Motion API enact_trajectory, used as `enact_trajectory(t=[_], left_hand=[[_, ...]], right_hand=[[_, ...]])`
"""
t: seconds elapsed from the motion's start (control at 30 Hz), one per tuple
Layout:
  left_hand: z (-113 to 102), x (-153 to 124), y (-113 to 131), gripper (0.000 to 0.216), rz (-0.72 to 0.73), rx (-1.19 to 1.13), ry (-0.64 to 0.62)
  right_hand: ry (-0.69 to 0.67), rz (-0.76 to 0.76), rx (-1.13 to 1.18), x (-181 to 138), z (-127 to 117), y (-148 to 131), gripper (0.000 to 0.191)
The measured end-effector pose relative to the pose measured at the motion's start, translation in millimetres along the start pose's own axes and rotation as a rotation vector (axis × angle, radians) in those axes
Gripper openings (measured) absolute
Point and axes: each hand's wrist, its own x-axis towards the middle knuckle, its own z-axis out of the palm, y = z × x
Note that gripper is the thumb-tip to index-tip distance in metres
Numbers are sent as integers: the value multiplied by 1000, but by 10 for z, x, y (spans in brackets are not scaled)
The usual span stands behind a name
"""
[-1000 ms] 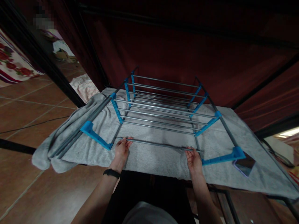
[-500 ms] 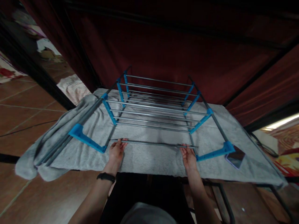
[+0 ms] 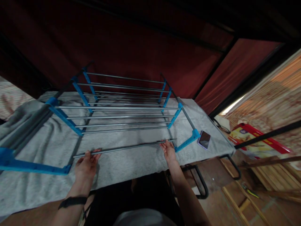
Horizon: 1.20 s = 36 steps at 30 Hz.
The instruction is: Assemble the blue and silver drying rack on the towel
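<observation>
A loose grey metal rod (image 3: 127, 147) lies across both my hands, just above the grey towel (image 3: 131, 160). My left hand (image 3: 86, 163) grips its left end, fingers curled around it. My right hand (image 3: 168, 150) pinches its right end close to a blue plastic bracket (image 3: 188, 142). Behind the rod stands a rack (image 3: 122, 106) of grey metal rods joined by blue side pieces. Another blue bracket (image 3: 30, 166) sticks out at the left, near my left hand.
A phone (image 3: 204, 139) lies on the towel's right corner. The towel covers a black-framed table (image 3: 202, 188). Dark red curtains hang behind. A red and yellow box (image 3: 254, 142) and wooden slats (image 3: 277, 171) lie on the floor at right.
The view has swung to the right, so the rack and towel now sit further left. Both hands keep hold of the rod, which now tilts up toward the right.
</observation>
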Motion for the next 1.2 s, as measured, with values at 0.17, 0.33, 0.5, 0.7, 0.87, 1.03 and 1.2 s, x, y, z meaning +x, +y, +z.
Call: enact_trajectory(t=[0.17,0.33,0.5,0.7,0.87,1.03,1.2], left_hand=[[-7,-14,22,15,-20,9,-19],[12,-45,87,21,-99,13,-35],[36,-65,99,21,-111,4,-21],[2,-84,33,19,-27,-20,-42],[-8,-74,26,24,-26,-43,-52],[-13,-128,13,21,-13,-65,-61],[-30,-136,-29,13,7,-99,-38]], right_hand=[[0,4,-26,6,21,11,26],[-18,29,-37,-10,39,-1,21],[-36,44,-52,-19,40,-23,18],[-56,56,-35,-60,26,-59,19],[-65,66,-48,-58,32,-65,19],[-44,75,-72,-54,10,-71,14],[-74,77,-86,-21,-85,-59,12]])
